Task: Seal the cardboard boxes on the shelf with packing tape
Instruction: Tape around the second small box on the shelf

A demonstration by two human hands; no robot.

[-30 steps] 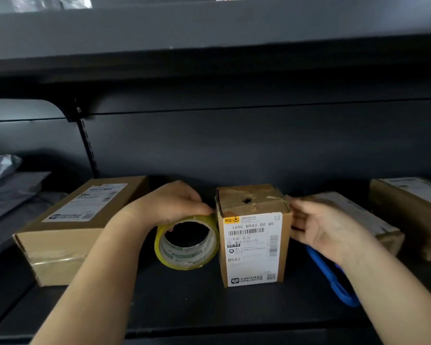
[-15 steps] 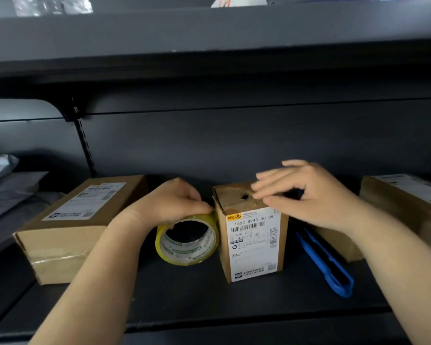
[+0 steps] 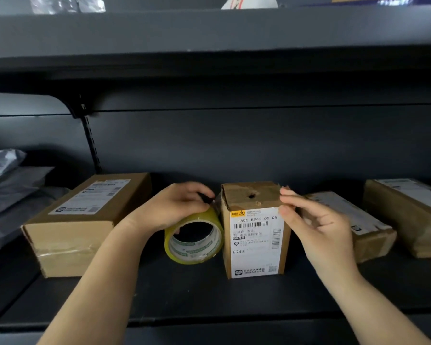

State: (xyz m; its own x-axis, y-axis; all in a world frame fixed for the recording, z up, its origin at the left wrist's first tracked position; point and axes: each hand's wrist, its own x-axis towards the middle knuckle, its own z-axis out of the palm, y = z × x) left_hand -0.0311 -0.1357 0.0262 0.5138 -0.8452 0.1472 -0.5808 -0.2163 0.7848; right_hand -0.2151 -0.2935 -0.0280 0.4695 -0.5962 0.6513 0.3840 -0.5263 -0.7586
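Note:
A small upright cardboard box (image 3: 255, 235) with a white shipping label stands in the middle of the dark shelf (image 3: 184, 295). Its top has a small hole. My left hand (image 3: 174, 207) grips a yellowish roll of packing tape (image 3: 193, 239) held on edge against the box's left side, near the top corner. My right hand (image 3: 311, 225) touches the box's upper right edge, fingers slightly bent along its right side. Whether a strip of tape runs across the top I cannot tell.
A long flat box (image 3: 85, 220) lies to the left. Two more labelled boxes (image 3: 353, 222) (image 3: 408, 212) lie to the right. Grey plastic mailers (image 3: 8, 185) are piled at the far left. Another shelf (image 3: 209, 31) hangs overhead.
My right hand came off the box's top and went down to its right edge. The blue cutter seen behind it earlier is now hidden. My left hand stays on the roll.

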